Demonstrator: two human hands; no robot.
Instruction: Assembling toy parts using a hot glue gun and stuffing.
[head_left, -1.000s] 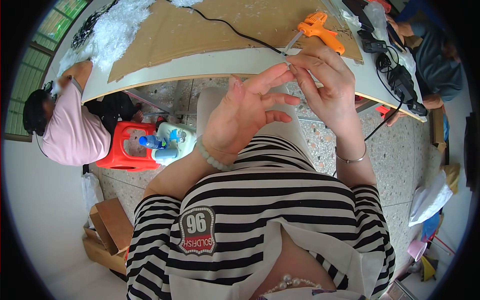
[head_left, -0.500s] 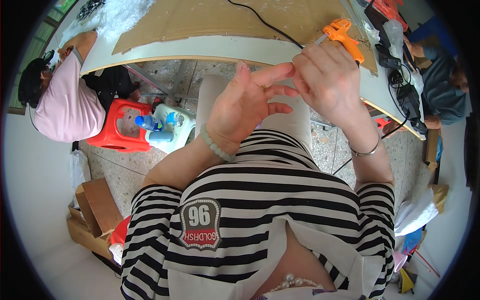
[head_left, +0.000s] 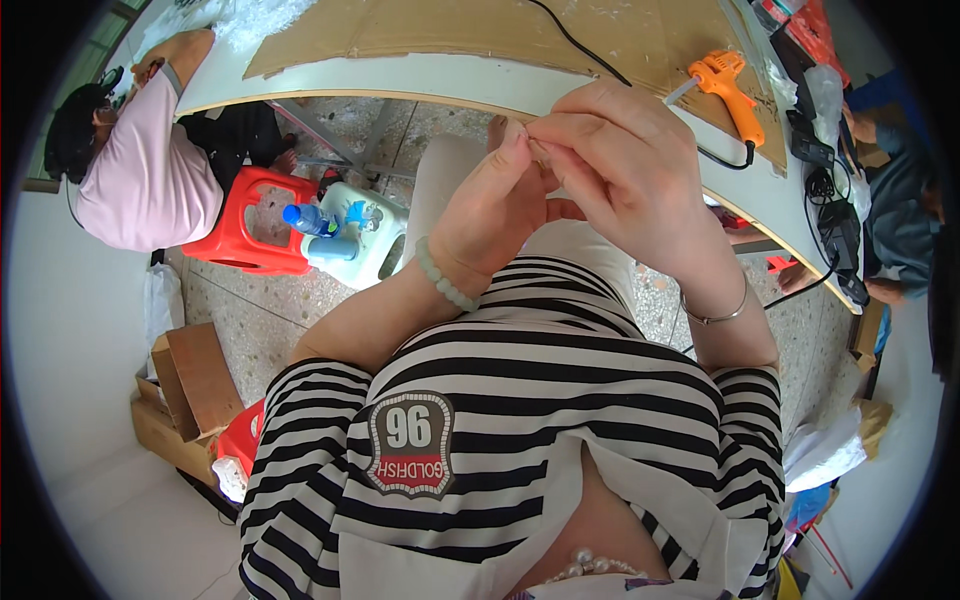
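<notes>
Both of my hands meet above my lap, near the table's front edge. The fingers of my left hand are curled, its thumb pressed toward the index finger. My right hand pinches at the left fingertips with thumb and fingers. Whatever lies between the fingertips is too small or too hidden to make out. Beyond my right hand an orange glue gun rests on the brown cardboard sheet, its nozzle pointing left and a black cord at its handle.
A white table edge curves before me. Black power adapters and cables line its right end. At left, a person in pink sits near a red stool and a pale stool holding a blue-capped bottle. Another person is at right.
My left hand's fingers have curled in from being spread. My right hand has come down and left onto the left fingertips. The whole view has shifted slightly.
</notes>
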